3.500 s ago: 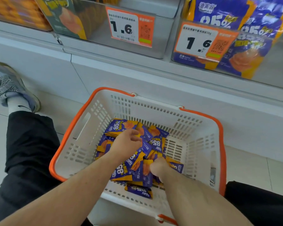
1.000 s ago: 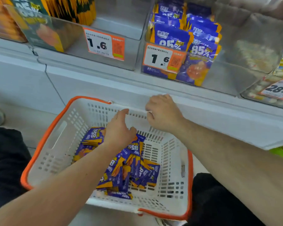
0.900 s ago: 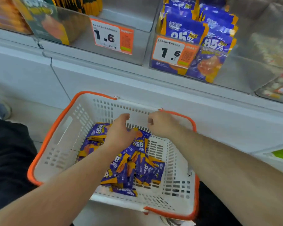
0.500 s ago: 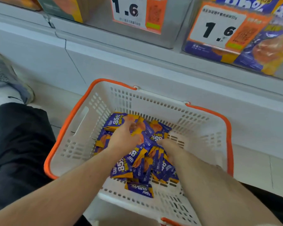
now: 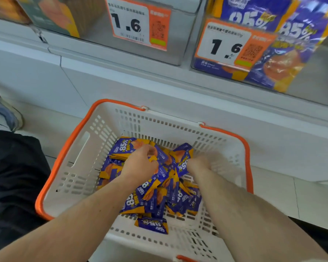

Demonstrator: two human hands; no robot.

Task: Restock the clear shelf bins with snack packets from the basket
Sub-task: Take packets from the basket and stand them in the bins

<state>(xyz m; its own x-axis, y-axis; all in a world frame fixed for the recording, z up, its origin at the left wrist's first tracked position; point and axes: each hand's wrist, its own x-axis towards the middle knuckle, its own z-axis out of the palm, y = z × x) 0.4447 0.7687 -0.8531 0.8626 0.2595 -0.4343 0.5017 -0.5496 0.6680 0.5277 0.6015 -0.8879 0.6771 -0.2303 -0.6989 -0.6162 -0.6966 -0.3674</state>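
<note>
A white basket with an orange rim [image 5: 78, 163] sits on the floor below the shelf. Inside lies a heap of purple and orange snack packets [image 5: 153, 197]. My left hand [image 5: 140, 163] rests on the heap's far side, fingers curled around packets there. My right hand [image 5: 199, 164], blurred, is closed on a raised packet beside it. Above right, a clear shelf bin [image 5: 311, 80] holds the same purple packets behind a 1.6 price tag [image 5: 225, 46].
A second clear bin [image 5: 178, 44] in the upper middle shows a 1.6 tag [image 5: 129, 25] and dark green packets [image 5: 51, 16] at its left. A white shelf base [image 5: 159, 87] runs behind the basket. My dark-trousered leg [image 5: 13, 176] and a shoe [image 5: 4, 112] lie at left.
A second ago my right hand was up at the basket's far rim; it has come down into the packets. My left hand stayed on the heap. The view tilted down.
</note>
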